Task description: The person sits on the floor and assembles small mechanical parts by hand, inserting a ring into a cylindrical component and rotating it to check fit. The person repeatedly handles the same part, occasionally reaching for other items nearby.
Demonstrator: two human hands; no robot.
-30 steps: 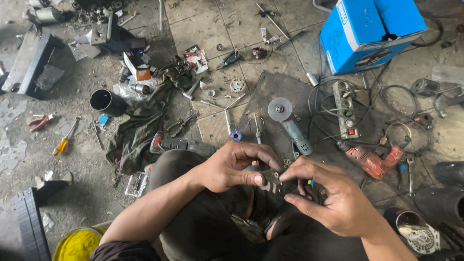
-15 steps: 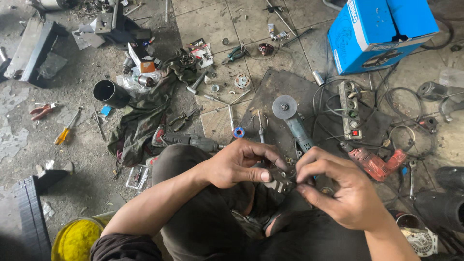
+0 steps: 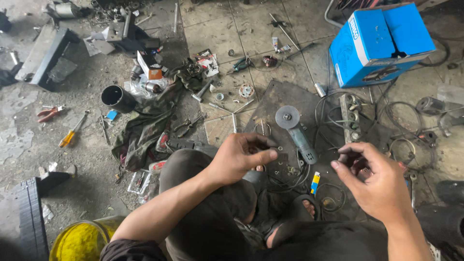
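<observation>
Down on the cracked concrete floor [image 3: 87, 159], at the far left, red pliers [image 3: 48, 113] and a yellow-handled screwdriver [image 3: 72, 133] lie well apart from the work, with a black tube [image 3: 117, 99] and a crumpled green rag [image 3: 145, 128] nearer the knees. The person's hands, joined over a small metal part half a second ago, have now drawn apart. The left hand [image 3: 239, 157] stays curled, thumb pressed against the fingers; whether it pinches the small part cannot be told, as nothing shows between them. Just beyond it the angle grinder [image 3: 296, 129] rests on a dark metal plate [image 3: 275, 96], beside a power strip [image 3: 351, 116]. The right hand [image 3: 374, 181] hangs loosely hooked and holds nothing visible. Cables, loose nuts and a blue box [image 3: 382, 43] crowd the right side.
</observation>
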